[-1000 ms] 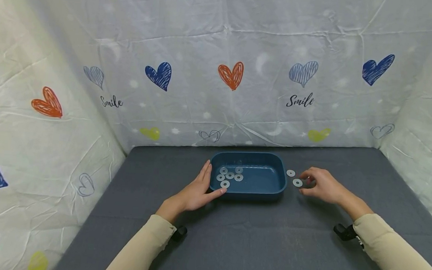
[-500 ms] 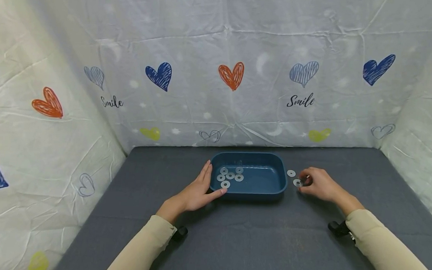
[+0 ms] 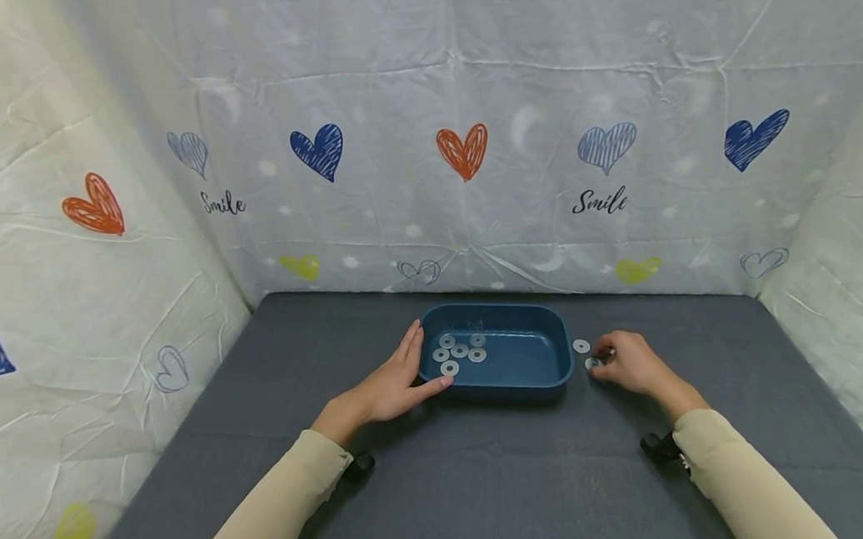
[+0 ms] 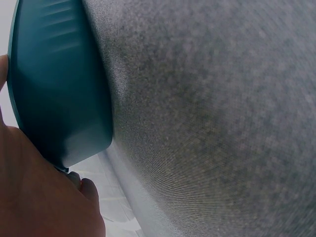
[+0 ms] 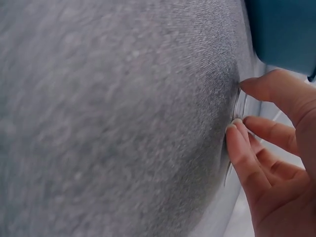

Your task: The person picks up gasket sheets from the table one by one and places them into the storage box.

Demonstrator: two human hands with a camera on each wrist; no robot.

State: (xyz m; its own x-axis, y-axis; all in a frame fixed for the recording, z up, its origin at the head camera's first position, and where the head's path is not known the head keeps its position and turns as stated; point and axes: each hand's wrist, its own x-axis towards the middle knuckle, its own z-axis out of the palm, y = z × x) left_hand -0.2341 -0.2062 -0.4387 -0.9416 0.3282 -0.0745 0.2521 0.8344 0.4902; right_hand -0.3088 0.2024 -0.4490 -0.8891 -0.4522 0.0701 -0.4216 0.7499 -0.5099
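A dark blue rectangular tray (image 3: 494, 388) stands at the back of the table, with several flat metal washers (image 3: 459, 351) lying in its left half. My left hand (image 3: 386, 383) spans the tray's near left corner, straight fingers along the left end and thumb at the front rim. Just right of the tray, my right hand (image 3: 631, 365) pinches a washer (image 3: 592, 363) at the table surface. In the right wrist view, thumb and fingertips sit at opposite edges of that thin washer (image 5: 238, 103). Another washer (image 3: 581, 346) lies flat between the tray and the right fingers.
A dark grey cloth (image 3: 491, 491) covers the table. White sheeting (image 3: 375, 215) printed with hearts rises behind the table and along both sides. Black wrist cameras (image 3: 661, 447) sit at both cuffs.
My right hand has moved slightly left, and its thumb and fingers have closed in over the nearer washer, now partly covered. The left hand and the tray have stayed put.
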